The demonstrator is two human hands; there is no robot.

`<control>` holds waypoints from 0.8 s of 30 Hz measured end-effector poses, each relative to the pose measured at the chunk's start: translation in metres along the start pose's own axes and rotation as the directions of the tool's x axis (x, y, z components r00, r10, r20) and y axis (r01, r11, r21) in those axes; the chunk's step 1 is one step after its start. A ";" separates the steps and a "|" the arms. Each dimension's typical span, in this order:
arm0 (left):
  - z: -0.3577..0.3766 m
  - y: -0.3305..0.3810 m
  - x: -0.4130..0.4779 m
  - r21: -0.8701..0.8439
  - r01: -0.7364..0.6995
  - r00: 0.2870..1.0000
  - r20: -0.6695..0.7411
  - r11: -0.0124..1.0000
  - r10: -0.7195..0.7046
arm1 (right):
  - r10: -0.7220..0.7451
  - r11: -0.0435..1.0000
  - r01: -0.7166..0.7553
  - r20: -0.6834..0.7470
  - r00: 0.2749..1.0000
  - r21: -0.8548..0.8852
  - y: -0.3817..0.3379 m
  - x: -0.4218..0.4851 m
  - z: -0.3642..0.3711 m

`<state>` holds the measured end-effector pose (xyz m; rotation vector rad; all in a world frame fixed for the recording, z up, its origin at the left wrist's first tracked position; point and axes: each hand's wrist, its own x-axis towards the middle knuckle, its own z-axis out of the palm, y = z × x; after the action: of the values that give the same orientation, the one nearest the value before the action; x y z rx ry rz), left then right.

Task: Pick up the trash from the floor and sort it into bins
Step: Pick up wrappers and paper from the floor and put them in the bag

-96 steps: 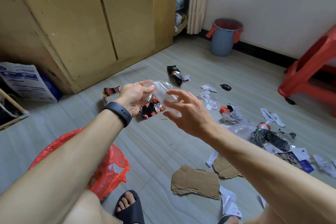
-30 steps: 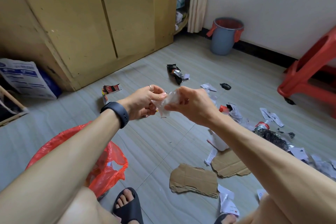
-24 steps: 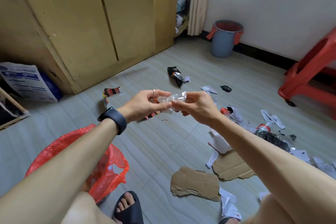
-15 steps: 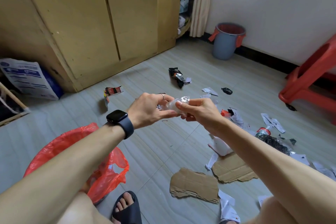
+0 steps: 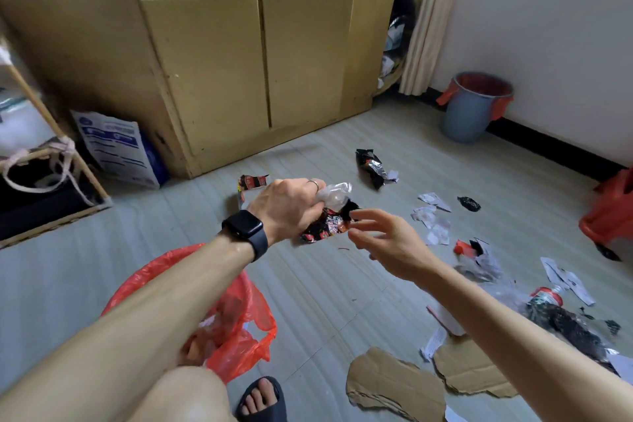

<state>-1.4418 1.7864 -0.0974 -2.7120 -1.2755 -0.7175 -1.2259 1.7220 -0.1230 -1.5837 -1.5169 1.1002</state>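
- Your left hand (image 5: pixel 291 207) is at the middle of the frame, back toward the camera, with its fingers curled round a crumpled wad of clear plastic (image 5: pixel 334 195). The wad sticks out past the fingertips on the hand's right side.
- Your right hand (image 5: pixel 387 243) is just right of and below the wad. Its fingers are loosely spread and hold nothing, and the fingertips point at the plastic with a small gap between.
- A black watch (image 5: pixel 246 229) is on your left wrist.
- In the gap between your two hands a red-and-black wrapper (image 5: pixel 325 228) shows on the floor (image 5: pixel 342 284). The plastic wad is above it in the frame.
- The red bag bin (image 5: pixel 239 312) stands open at lower left, under your left forearm and well below the held plastic.
- The blue-grey bin (image 5: pixel 476 106) with a red liner stands against the wall at upper right, well apart from both hands.
- More litter lies on the right half of the floor:
  - a black foil wrapper (image 5: pixel 373 164) above your hands;
  - white paper scraps (image 5: pixel 431 216) right of your right hand;
  - a crushed bottle (image 5: pixel 561 312) near the right edge;
  - two torn cardboard pieces (image 5: pixel 394 384) along the bottom.
- The yellow cabinet (image 5: pixel 239 62) fills the upper left.
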 end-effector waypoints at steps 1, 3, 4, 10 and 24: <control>-0.008 -0.020 -0.015 0.025 0.066 0.998 0.015 0.998 -0.066 | -0.016 0.993 0.019 0.023 1.000 -0.115 0.003 0.004 0.011; -0.022 -0.059 -0.057 0.097 0.217 0.974 0.051 0.971 -0.222 | -0.001 0.962 0.039 0.139 0.990 -0.270 0.002 0.011 0.035; -0.026 -0.076 -0.080 0.139 0.296 0.946 0.091 0.945 -0.310 | 0.014 0.941 0.058 0.210 0.978 -0.334 -0.001 0.013 0.048; 0.015 -0.124 -0.209 0.219 0.527 0.776 0.271 0.821 -0.570 | 0.001 0.843 0.197 0.368 0.930 -0.500 -0.009 0.050 0.139; 0.165 -0.154 -0.273 0.554 0.628 0.300 0.476 0.547 -0.827 | 0.046 0.929 0.081 0.330 0.943 -0.361 0.084 0.061 0.277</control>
<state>-1.6424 1.7329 -0.3837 -2.0249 -2.6372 0.6353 -1.4437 1.7519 -0.3213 -1.6824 -2.0634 1.1654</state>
